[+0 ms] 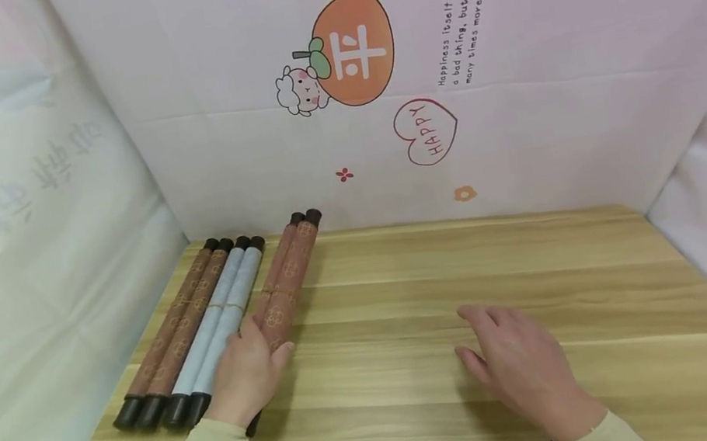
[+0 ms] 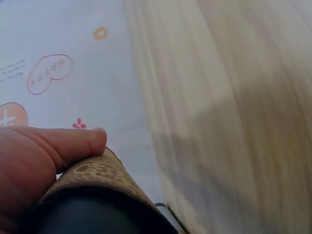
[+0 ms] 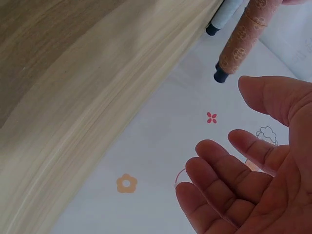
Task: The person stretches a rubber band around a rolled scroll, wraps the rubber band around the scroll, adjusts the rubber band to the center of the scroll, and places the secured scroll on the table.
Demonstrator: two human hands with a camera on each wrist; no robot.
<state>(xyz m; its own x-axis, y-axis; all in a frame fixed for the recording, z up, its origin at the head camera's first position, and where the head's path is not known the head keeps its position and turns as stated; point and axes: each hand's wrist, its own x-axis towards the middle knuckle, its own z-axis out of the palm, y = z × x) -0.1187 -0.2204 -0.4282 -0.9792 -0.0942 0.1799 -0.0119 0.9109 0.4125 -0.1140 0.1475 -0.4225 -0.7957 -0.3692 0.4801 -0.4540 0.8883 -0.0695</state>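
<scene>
A pair of reddish-brown rolled scrolls (image 1: 293, 262) with gold flower patterns and black end knobs lies slanted in my left hand (image 1: 248, 369). A thin cord ties the pair at its middle. In the left wrist view, my left thumb (image 2: 80, 144) lies along the patterned roll (image 2: 95, 173) above its wide black end. To the right, my right hand (image 1: 525, 371) is over the table, its fingers relaxed and nothing in them. The right wrist view has the same right hand (image 3: 258, 190) palm showing, apart from the reddish scrolls (image 3: 243, 41).
Left of my left hand lie two light-blue scrolls (image 1: 242, 283), tied with cord, and beside them two brown scrolls (image 1: 201, 302). All rest on a wood-grain table (image 1: 393, 403). A white printed sheet (image 1: 230, 163) rises behind the table's far edge, with more white cloth at both sides.
</scene>
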